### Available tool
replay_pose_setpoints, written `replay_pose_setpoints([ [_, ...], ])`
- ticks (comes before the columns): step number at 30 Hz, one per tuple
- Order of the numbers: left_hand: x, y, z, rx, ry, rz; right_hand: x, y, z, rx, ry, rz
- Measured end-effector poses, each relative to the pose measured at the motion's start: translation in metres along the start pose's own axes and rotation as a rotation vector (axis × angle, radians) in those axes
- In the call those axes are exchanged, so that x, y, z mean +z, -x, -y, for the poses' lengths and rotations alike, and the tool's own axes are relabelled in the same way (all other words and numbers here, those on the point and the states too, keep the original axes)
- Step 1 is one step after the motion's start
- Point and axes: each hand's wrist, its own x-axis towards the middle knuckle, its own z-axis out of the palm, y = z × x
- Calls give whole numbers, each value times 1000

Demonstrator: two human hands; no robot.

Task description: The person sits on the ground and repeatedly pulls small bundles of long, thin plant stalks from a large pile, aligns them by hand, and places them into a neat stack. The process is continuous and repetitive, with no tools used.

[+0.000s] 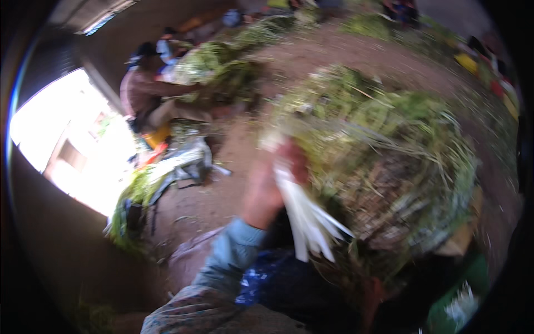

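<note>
My left hand (267,183), blurred by motion, is closed around a bundle of white plant stalks (302,217), perhaps spring onions or leeks. The pale ends fan out below the fist, towards my lap. To the right of the hand lies a large heap of green leafy stalks (400,108), with brown, dry or soil-covered matter (384,188) in its middle. My right hand cannot be made out in the picture. Dark blue shiny plastic (267,275) covers the area below my left forearm.
A person (144,87) sits on a yellow container (158,135) at the left, beside more greens (208,62). More green stalks lie on a grey sheet (196,163) near the bright doorway (79,137). White pieces lie on green material (463,304) at lower right. Other people sit farther back.
</note>
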Motion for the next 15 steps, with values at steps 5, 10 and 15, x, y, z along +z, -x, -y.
replay_pose_setpoints([
  [5,-24,0,-47,240,-195,333,-17,-12,77,-148,96,-49],
  [10,-90,15,53,-139,-234,-27,-37,-63,90,-279,-162,-257],
  [15,-109,38,96,-445,-307,-191,-41,-124,99,-75,-500,-317],
])
